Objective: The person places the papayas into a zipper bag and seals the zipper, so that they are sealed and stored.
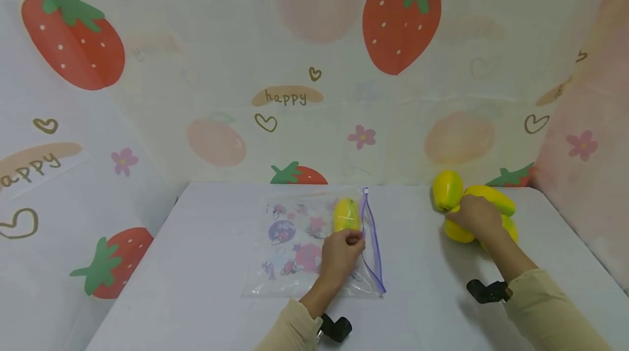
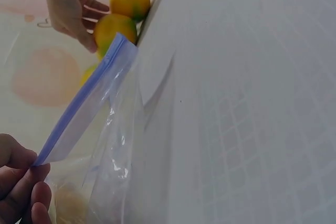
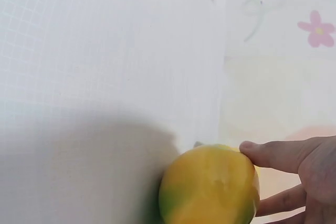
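Note:
My left hand [image 1: 340, 257] pinches the purple-edged opening of a clear zip bag [image 1: 290, 255] between thumb and fingers. In the left wrist view the zip strip [image 2: 79, 100] slants up from those fingertips, the bag's side partly open. A yellow-green mango [image 1: 346, 214] lies inside the bag, near its opening. At the right, my right hand [image 1: 479, 214] reaches over a cluster of mangoes and grips one mango [image 3: 210, 187], thumb on one side and fingers on the other. Part of the cluster is hidden beneath the hand.
Another mango [image 1: 447, 190] stands at the back edge of the white table [image 1: 162, 263], left of the right hand. One more mango [image 1: 493, 198] lies behind that hand. A strawberry-printed backdrop [image 1: 314, 138] rises behind the table.

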Tool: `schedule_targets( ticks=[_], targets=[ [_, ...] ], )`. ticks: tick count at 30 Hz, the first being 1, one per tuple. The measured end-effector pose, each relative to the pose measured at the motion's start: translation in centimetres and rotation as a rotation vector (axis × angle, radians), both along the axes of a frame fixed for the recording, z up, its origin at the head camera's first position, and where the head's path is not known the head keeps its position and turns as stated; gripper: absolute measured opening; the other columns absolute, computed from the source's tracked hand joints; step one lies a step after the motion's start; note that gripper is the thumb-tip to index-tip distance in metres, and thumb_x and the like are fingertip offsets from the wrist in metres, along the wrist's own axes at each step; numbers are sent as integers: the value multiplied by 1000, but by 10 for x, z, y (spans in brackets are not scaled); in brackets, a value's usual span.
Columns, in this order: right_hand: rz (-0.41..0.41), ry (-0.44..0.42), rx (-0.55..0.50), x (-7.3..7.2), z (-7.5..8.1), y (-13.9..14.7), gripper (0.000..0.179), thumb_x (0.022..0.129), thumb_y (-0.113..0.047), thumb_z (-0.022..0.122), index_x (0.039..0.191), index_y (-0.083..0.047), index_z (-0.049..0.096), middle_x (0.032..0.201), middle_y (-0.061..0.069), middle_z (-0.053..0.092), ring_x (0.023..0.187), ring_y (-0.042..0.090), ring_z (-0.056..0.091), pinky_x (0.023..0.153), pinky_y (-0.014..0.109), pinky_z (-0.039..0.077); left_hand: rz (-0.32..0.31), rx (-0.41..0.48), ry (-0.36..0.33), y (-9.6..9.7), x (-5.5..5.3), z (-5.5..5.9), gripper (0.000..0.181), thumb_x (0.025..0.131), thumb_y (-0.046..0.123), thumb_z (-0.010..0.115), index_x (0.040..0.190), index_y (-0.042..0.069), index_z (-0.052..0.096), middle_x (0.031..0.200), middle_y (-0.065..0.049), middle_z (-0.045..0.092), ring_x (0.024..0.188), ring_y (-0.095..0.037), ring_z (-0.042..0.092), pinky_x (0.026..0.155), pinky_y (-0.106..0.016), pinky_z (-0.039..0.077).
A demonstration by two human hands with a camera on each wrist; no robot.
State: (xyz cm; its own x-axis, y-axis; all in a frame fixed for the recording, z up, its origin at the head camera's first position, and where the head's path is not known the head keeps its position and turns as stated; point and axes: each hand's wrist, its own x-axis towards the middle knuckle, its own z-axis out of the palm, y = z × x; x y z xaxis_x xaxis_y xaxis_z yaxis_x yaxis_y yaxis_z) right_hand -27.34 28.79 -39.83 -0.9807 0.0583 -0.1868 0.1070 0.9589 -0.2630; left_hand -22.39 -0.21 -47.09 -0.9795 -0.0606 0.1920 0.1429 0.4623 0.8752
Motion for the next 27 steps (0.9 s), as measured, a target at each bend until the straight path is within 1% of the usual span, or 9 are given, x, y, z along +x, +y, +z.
schedule_targets(
  ticks=[3,5,7,10,14,17,21,27],
  targets=[
    [-7,-2,-10,-2,-3,1,45,86,-33,67,98,9,57,77,14,55,70,26,50,62,34,40,5,11,4,1,-1,-1,16,78,7,70,92,1,75,78,-6,74,68,-7,65,60,-17,51],
    [-12,-2,-16,-2,-5,2,54,86,-34,68,107,14,56,83,18,57,73,28,51,64,35,40,6,20,-15,3,-1,-1,17,78,7,69,93,2,75,78,-5,74,67,-6,63,60,-16,49],
    [-21,0,-19,-1,-6,2,65,86,-36,68,118,18,51,91,23,59,76,30,52,65,37,41,5,19,-18,4,-1,-1,18,78,7,68,93,1,75,78,-5,73,66,-5,61,60,-17,49],
    [-32,12,-20,0,-8,1,75,86,-38,67,128,20,43,101,28,60,80,32,53,67,39,43,4,13,-23,5,-1,-1,15,81,10,69,92,2,76,78,-4,73,66,-4,60,61,-16,49],
    [-46,24,-25,1,-9,0,73,86,-36,68,126,19,43,104,30,60,82,34,54,69,41,45,4,-10,2,5,-1,-1,13,84,14,71,91,4,77,79,-4,74,68,-4,61,62,-17,49],
    [-54,20,-31,0,-9,-1,71,85,-34,69,125,19,44,102,29,60,82,34,54,69,41,45,12,-23,17,5,-1,0,13,85,15,72,91,5,78,80,-3,74,68,-4,60,62,-17,48],
    [-59,7,-34,-1,-9,-2,70,84,-33,69,125,19,44,99,27,60,81,32,54,68,40,44,22,-17,25,5,0,0,14,85,16,72,91,5,78,80,-3,74,68,-4,58,62,-17,48],
    [-57,6,-26,0,-10,-2,72,83,-34,70,125,18,44,101,28,60,81,32,54,68,40,44,32,-18,46,5,0,0,13,85,15,72,91,5,78,78,-3,74,67,-4,59,61,-17,48]
  ],
)
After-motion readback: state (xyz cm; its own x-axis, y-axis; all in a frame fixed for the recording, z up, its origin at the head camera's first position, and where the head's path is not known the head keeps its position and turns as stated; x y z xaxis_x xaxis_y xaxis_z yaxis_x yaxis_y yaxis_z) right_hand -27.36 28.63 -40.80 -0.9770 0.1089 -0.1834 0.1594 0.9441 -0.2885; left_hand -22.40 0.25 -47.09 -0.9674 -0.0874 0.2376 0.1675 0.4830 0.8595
